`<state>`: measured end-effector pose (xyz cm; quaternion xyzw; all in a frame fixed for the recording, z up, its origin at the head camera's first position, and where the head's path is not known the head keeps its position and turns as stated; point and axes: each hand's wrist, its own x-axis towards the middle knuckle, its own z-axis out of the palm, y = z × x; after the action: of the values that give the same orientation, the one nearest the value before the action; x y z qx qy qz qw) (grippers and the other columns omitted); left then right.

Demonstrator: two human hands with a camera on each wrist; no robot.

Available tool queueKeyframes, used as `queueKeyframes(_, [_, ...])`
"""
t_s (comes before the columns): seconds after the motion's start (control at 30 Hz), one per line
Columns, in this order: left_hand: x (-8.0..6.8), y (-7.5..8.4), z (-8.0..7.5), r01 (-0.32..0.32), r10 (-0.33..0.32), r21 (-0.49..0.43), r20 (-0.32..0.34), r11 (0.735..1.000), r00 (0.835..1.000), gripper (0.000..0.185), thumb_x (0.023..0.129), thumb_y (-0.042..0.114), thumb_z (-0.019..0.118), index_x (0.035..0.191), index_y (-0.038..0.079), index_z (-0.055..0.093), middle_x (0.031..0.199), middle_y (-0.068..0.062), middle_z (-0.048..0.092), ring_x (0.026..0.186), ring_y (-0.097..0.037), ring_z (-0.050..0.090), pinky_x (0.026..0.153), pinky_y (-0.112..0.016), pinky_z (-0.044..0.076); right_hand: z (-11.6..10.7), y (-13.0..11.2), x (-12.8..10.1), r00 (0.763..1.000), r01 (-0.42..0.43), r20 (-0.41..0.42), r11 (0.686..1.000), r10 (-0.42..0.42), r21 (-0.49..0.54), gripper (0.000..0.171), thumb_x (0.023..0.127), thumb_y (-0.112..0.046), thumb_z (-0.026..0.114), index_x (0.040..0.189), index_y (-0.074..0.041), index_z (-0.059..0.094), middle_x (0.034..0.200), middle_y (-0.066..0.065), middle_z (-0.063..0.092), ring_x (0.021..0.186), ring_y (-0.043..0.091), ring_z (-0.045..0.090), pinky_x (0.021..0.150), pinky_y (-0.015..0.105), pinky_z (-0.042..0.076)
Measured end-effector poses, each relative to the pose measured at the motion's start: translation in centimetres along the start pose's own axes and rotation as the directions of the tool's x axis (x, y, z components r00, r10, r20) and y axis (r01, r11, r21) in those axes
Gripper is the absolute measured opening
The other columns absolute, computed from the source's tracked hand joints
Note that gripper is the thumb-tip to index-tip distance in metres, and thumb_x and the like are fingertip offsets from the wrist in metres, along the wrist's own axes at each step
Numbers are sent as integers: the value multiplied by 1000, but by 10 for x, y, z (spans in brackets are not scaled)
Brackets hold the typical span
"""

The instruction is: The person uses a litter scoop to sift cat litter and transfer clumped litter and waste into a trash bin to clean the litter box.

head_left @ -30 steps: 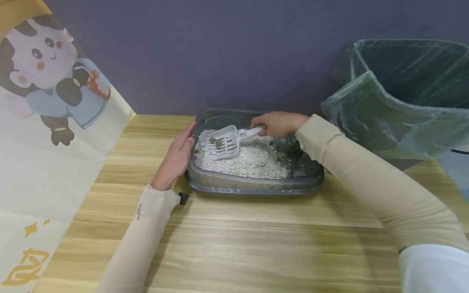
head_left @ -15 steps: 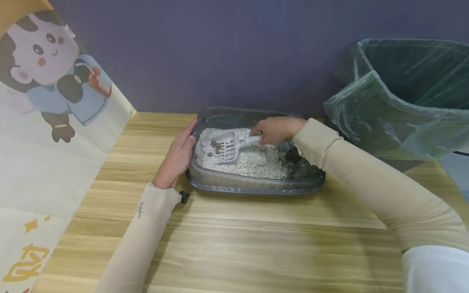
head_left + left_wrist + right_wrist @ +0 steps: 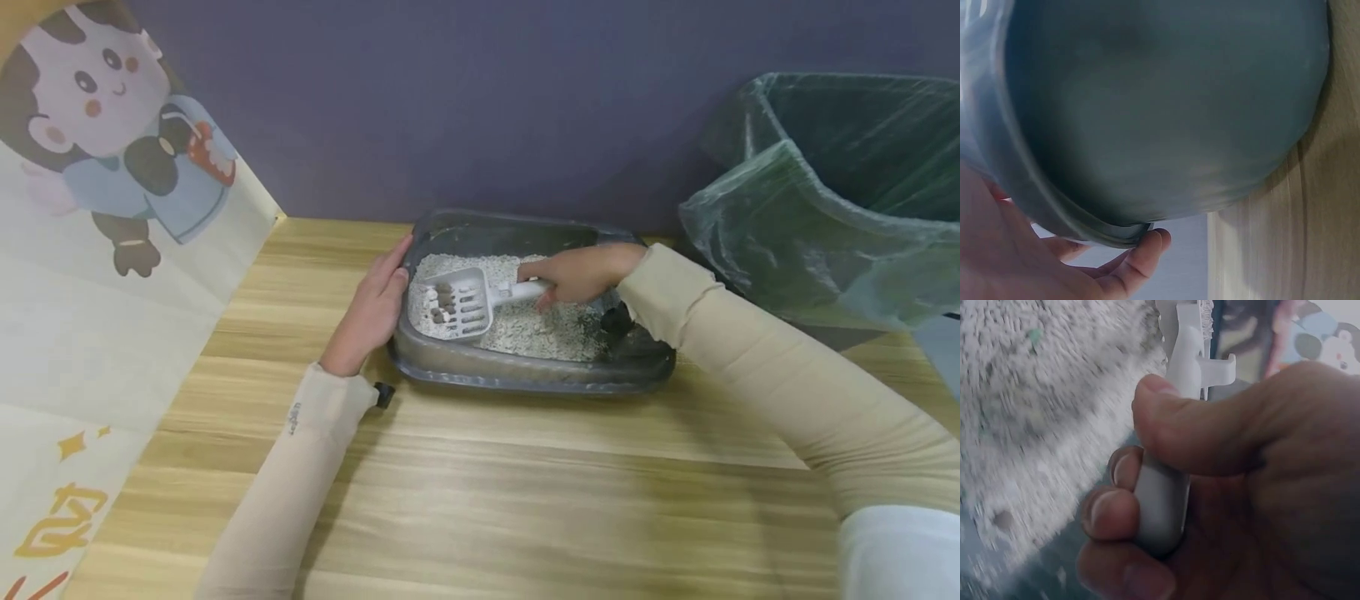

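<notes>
Grip noted: your right hand curls round the white slotted plastic scoop holding brown clumps level above pale litter, while your flat, straight-fingered left hand braces the grey plastic tray against sliding on the wooden worktop.

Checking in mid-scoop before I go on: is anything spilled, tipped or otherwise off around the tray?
Nothing stands out. The litter tray sits flat on the table, the left hand against its side. The right hand holds the scoop over the litter, brown lumps inside. No litter visible on the table.

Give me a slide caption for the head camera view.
Right hand grips a white scoop holding dark clumps over the litter in a gray tray, left hand resting on its side.
</notes>
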<state>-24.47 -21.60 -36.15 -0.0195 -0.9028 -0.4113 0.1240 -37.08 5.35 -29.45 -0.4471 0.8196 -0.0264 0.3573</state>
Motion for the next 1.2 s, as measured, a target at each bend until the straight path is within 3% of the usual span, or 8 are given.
queueKeyframes(0.2, [1,-2,1,2,-2,3,7,1000,1000,49,103,23,31,151,23,24,147,-13,33,133,-29,31,109,-50,22,-12,4,-38,995,-38,-90,997,32,-63,36,100,-19,47,135,-24,41,111,7,57,75,18,52,62,35,42])
queueKeyframes(0.37, [3,-2,0,-1,1,-4,6,1000,1000,49,103,21,30,151,20,25,145,-16,35,132,-31,32,110,-49,22,-8,6,-65,988,-58,-151,985,34,-163,37,97,-13,54,133,-21,49,102,5,60,65,18,47,54,32,38])
queueKeyframes(0.5, [3,-2,1,-6,6,-7,6,1000,1000,49,102,21,30,151,19,25,143,-17,36,131,-31,33,110,-48,23,4,0,-75,975,-95,-219,970,45,-223,44,92,-9,60,134,-19,54,113,10,62,67,19,50,54,32,37])
queueKeyframes(0.67, [3,-2,1,-7,7,-11,3,1000,1000,49,103,21,30,151,18,26,142,-16,37,130,-31,34,109,-48,23,19,-12,-73,967,-108,-254,957,37,-269,43,88,-6,63,128,-21,61,109,9,65,72,20,56,55,35,42])
queueKeyframes(0.8, [2,-1,1,-13,13,-9,-7,1000,1000,48,102,19,31,150,16,27,141,-17,39,129,-31,35,109,-48,24,25,-18,-63,975,-50,-222,958,-15,-282,40,87,-4,62,125,-18,63,105,6,66,80,19,59,64,38,47])
queueKeyframes(0.9, [1,-1,1,-15,15,-9,-7,1000,1000,49,102,20,31,150,17,27,141,-17,38,129,-31,35,109,-48,24,29,-19,-52,987,1,-156,975,-37,-224,40,91,-5,58,130,-14,58,109,7,64,82,18,59,68,36,46])
queueKeyframes(1.03, [1,-1,1,-12,12,-3,-8,1000,1000,49,102,22,31,151,19,26,142,-15,37,130,-30,34,109,-48,24,34,-22,-34,998,44,-34,996,-47,-75,48,94,0,46,141,-10,42,108,7,64,71,14,56,61,32,44])
queueKeyframes(1.2, [2,-1,1,-6,6,-2,-12,1000,1000,49,102,23,31,150,21,27,144,-13,36,132,-29,33,110,-48,23,36,-17,-20,999,37,19,998,-38,54,34,98,-2,41,129,-14,43,95,9,59,56,11,43,50,27,40])
